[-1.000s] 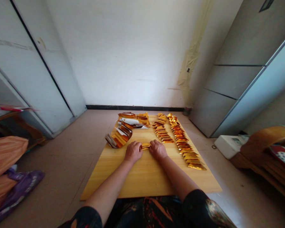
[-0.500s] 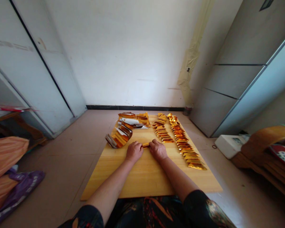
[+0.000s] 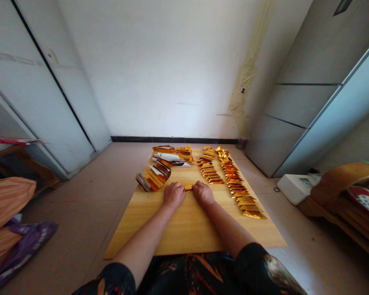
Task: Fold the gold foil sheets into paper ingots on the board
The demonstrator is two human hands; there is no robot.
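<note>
A small strip of folded gold foil paper (image 3: pixel 188 188) lies between my hands on the wooden board (image 3: pixel 172 233). My left hand (image 3: pixel 174 195) is closed on its left end, and my right hand (image 3: pixel 203 193) is closed on its right end. Both hands rest low on the board, and most of the fingertips are hidden behind the knuckles. Beyond my left hand sits a curved stack of loose gold foil sheets (image 3: pixel 157 178). Two rows of folded gold pieces lie to the right: a shorter row (image 3: pixel 209 169) and a longer outer row (image 3: pixel 238 186).
More gold sheets (image 3: pixel 184 153) with a white roll-like piece (image 3: pixel 166 156) lie at the board's far left. A grey refrigerator (image 3: pixel 295 94) stands right, near a white box (image 3: pixel 297 188) and wooden furniture (image 3: pixel 341 184). Orange and purple bags (image 3: pixel 33 241) lie left on the floor.
Almost nothing differs. Both hands stay on the gold foil strip, with only a slight shift of the right hand's fingers; the view has moved very slightly.
</note>
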